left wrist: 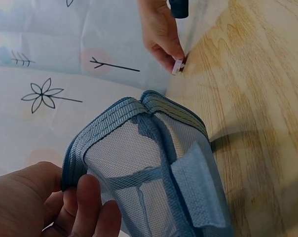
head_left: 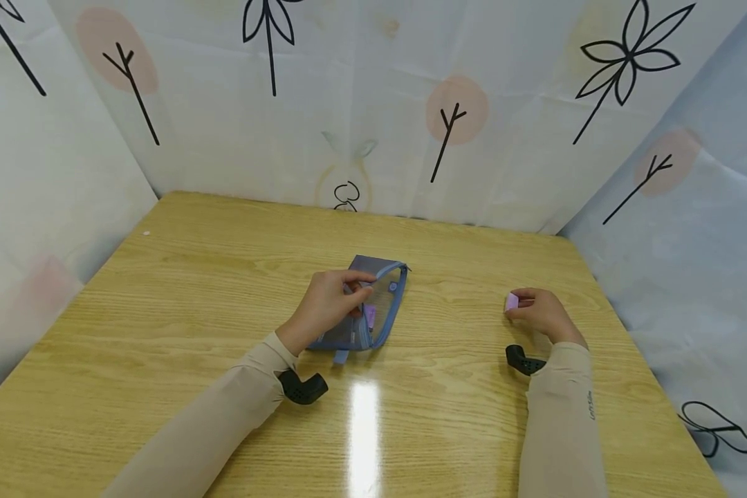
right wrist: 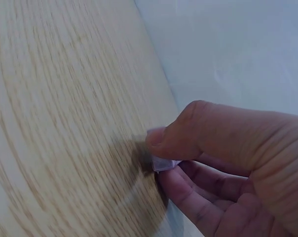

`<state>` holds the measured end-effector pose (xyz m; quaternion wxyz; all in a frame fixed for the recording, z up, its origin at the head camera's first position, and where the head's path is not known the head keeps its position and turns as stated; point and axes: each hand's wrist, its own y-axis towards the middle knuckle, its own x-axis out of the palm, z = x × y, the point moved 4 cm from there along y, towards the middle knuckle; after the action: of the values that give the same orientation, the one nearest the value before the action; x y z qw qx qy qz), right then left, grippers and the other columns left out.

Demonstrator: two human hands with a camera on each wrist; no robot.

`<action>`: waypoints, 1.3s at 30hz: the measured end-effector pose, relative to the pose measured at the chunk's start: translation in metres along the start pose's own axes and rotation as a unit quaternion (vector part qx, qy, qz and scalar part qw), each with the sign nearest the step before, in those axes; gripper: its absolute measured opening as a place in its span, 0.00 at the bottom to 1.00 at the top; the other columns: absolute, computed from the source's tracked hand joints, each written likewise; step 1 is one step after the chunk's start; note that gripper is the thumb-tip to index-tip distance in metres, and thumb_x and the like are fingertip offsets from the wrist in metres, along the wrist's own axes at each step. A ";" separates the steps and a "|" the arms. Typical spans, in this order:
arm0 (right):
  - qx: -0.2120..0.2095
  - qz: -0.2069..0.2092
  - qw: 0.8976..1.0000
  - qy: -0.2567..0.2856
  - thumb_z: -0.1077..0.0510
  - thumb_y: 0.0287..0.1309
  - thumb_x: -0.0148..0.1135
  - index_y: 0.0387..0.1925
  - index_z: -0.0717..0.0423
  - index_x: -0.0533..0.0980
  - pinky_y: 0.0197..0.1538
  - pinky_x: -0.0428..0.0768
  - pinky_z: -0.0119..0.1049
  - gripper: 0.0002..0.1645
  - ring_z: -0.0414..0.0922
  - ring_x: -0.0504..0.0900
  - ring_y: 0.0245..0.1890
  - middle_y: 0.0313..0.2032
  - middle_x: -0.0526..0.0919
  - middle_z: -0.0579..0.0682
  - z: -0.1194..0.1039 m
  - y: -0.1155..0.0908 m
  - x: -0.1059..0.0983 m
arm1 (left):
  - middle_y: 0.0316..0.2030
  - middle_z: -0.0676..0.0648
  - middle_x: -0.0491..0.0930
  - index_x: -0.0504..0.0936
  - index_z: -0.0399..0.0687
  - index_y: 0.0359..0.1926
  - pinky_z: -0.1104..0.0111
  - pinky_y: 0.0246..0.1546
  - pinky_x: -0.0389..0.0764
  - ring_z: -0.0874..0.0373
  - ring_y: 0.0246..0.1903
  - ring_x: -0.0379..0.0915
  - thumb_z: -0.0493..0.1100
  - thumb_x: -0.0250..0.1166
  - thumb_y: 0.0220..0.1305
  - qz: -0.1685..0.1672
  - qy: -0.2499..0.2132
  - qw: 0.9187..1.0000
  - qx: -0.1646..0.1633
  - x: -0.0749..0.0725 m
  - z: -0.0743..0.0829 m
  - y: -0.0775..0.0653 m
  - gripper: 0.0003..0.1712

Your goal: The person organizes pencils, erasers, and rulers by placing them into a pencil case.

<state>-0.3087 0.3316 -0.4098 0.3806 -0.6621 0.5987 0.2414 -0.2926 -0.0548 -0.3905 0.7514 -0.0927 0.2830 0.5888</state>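
Observation:
A blue mesh zipper pouch (head_left: pixel 389 325) lies on the wooden table with its mouth spread open. My left hand (head_left: pixel 331 302) pinches the zippered edge of the pouch (left wrist: pixel 107 121) between thumb and fingers. Through the opening shows a small purple item (head_left: pixel 370 316) inside. Off to the right, my right hand (head_left: pixel 543 312) pinches a small pale purple block (head_left: pixel 511 301) between thumb and fingertips, low over the tabletop. Close up in the right wrist view, the thumb covers part of the block (right wrist: pixel 163 163).
The wooden table (head_left: pixel 448 415) runs back to a white cloth backdrop (head_left: pixel 386 138) with drawn flowers and trees. A similar cloth (head_left: pixel 691 277) hangs along the right edge. A small white speck (head_left: pixel 146 233) lies at the far left of the table.

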 end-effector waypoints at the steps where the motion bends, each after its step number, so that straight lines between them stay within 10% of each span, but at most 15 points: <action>1: 0.000 0.000 1.000 0.002 0.56 0.63 0.64 0.67 0.73 0.63 0.62 0.69 0.59 0.38 0.66 0.70 0.60 0.60 0.70 0.73 -0.001 0.000 0.000 | 0.24 0.50 0.82 0.86 0.51 0.52 0.68 0.16 0.72 0.62 0.18 0.80 0.44 0.65 0.68 0.000 -0.001 1.000 0.000 0.000 0.000 0.000 0.14; 34: -0.047 -0.012 0.992 0.113 0.53 0.65 0.64 0.72 0.60 0.62 0.66 0.68 0.54 0.39 0.60 0.68 0.66 0.67 0.67 0.65 -0.027 0.005 0.011 | 0.23 0.50 0.81 0.85 0.50 0.53 0.66 0.19 0.79 0.61 0.18 0.81 0.44 0.64 0.68 0.003 -0.007 1.000 -0.002 -0.002 0.000 0.000 0.14; 39: -0.051 -0.009 0.990 0.130 0.54 0.65 0.64 0.71 0.59 0.63 0.62 0.73 0.42 0.37 0.55 0.70 0.64 0.66 0.69 0.63 -0.032 0.007 0.013 | 0.23 0.50 0.81 0.85 0.50 0.53 0.66 0.19 0.79 0.62 0.18 0.80 0.44 0.64 0.68 0.002 -0.004 1.000 -0.003 -0.002 -0.001 0.000 0.14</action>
<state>-0.3181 0.2990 -0.4024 0.2674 -0.7115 0.6242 0.1804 -0.2930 -0.0563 -0.3901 0.7511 -0.0915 0.2783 0.5916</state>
